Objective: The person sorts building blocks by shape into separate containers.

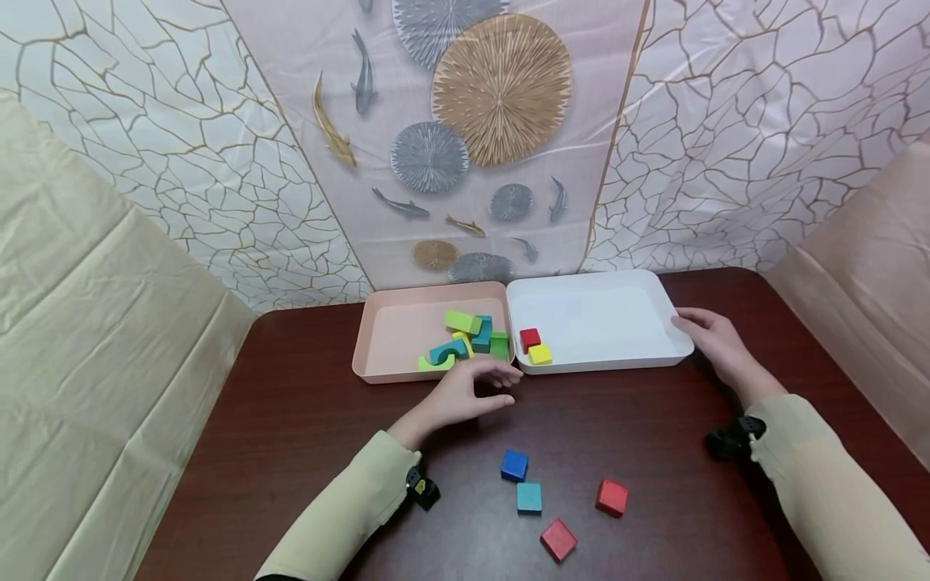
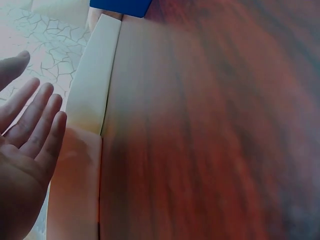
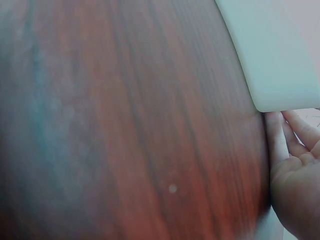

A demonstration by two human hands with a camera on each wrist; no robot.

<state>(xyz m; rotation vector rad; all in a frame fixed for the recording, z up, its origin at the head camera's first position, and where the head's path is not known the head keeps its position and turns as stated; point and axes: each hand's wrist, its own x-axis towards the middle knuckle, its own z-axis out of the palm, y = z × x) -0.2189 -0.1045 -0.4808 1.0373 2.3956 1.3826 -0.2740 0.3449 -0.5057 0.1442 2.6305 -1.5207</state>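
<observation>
Two trays of blocks, and some bits are hard to see

So the person's left hand [image 1: 459, 392] covers part of the front wall of a shallow pink rectangular tray [image 1: 400, 331]; can't tell if they're touching. Its fingers are loosely bent, thumb apart, nothing held. The right hand [image 1: 715, 343] has the right end of a shallow white rectangular tray [image 1: 603, 319], thumb at the rim. Some fingertips vanish behind the tray corner in the right wrist view, so how firm that pinch is, can't say.

The pink one's pile is overlapped: a lime-green block [image 1: 462, 322] on top, teal, green and yellow pieces under it, plus a teal arch [image 1: 448, 351]. The white one, butted up beside it, has a red cube [image 1: 529, 339] and a yellow cube [image 1: 540, 354] in its front left corner.

Left wrist view is blurry, and a dark blue shape [image 2: 121, 7] gets cut off up top, no clue what. Both sleeves [image 1: 341, 500] run out of frame.
</observation>
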